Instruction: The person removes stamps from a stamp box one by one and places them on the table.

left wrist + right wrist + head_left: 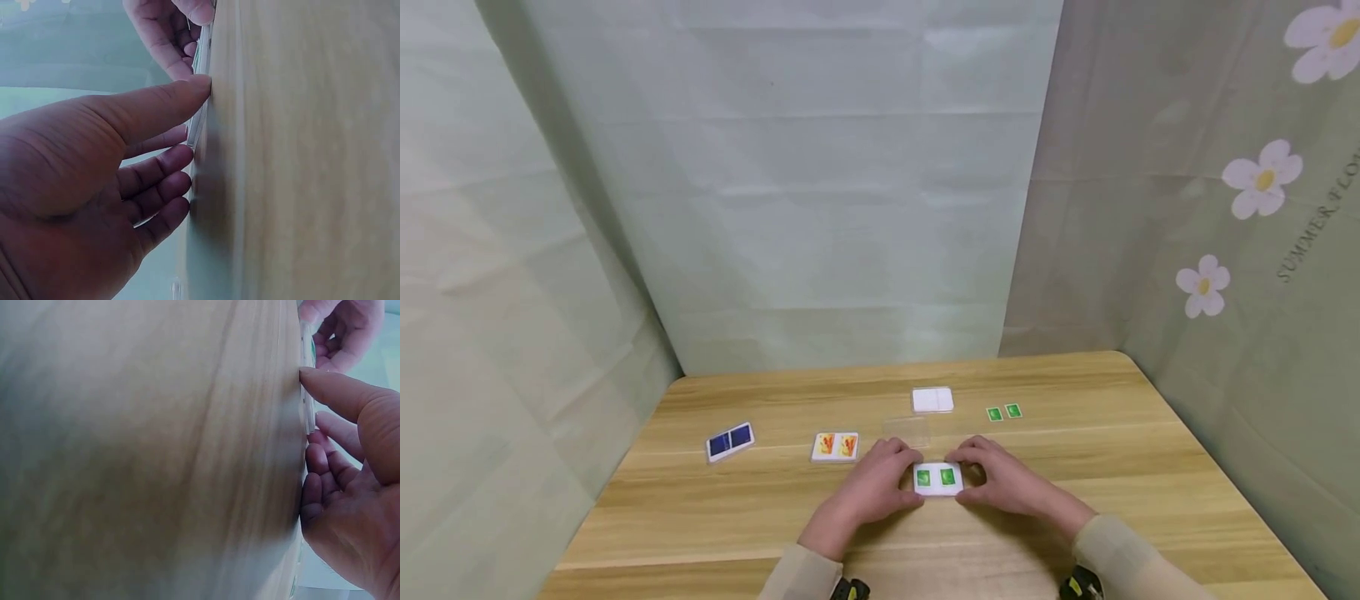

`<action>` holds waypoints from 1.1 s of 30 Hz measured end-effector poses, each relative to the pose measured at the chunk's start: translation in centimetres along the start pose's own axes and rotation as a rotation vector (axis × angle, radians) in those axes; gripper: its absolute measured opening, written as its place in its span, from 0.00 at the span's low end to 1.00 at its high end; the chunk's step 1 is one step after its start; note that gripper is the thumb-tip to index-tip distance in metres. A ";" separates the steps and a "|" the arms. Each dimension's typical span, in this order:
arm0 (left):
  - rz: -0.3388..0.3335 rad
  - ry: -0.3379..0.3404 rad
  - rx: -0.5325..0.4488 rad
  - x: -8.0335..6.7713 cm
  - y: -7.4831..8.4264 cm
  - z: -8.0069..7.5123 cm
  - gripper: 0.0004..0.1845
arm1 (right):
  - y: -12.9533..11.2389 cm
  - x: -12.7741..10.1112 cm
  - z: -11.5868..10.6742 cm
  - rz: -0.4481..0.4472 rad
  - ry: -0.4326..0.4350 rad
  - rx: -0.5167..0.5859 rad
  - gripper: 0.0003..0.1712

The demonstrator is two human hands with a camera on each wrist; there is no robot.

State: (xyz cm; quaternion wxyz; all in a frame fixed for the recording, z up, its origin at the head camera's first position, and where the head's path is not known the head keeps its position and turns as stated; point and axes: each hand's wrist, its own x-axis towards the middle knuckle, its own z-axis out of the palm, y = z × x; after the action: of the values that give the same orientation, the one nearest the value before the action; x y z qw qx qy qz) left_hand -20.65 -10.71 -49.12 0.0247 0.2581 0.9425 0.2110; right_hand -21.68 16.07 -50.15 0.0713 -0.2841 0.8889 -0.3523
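A flat white rectangular plate point(938, 479) with two green square pictures lies on the table between both hands. My left hand point(883, 483) grips its left end, thumb at the near corner and forefinger at the far one. At the opposite end my right hand point(1000, 479) holds it the same way. Seen side-on in the left wrist view, the plate's edge point(201, 62) looks clear and layered, with the left thumb point(181, 97) against it. The right wrist view shows the right thumb point(325, 381) touching that edge too.
Behind the hands lie a clear thin sheet point(906, 431), a white divided plate point(932, 400) and two loose green squares point(1003, 412). To the left are a plate with orange pictures point(835, 447) and one with dark blue pictures point(730, 442). Cloth point(820, 192) hangs behind the wooden table point(700, 517).
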 end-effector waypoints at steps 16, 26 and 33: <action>0.009 0.018 -0.009 0.0 -0.2 0.3 0.27 | 0.3 0.6 -0.3 0.023 -0.002 0.113 0.21; 0.002 0.019 -0.022 0.1 -0.2 0.2 0.27 | 0.6 1.2 -0.3 0.040 0.020 0.124 0.17; 0.006 0.018 -0.025 0.1 -0.3 0.3 0.27 | 0.7 1.4 0.0 0.031 0.034 0.088 0.17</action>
State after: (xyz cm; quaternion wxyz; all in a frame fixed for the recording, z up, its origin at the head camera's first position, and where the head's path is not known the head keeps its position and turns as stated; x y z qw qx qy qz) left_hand -20.80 -10.80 -49.49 0.0186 0.2588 0.9392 0.2250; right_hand -23.14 15.69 -50.49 0.0743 -0.2608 0.8779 -0.3947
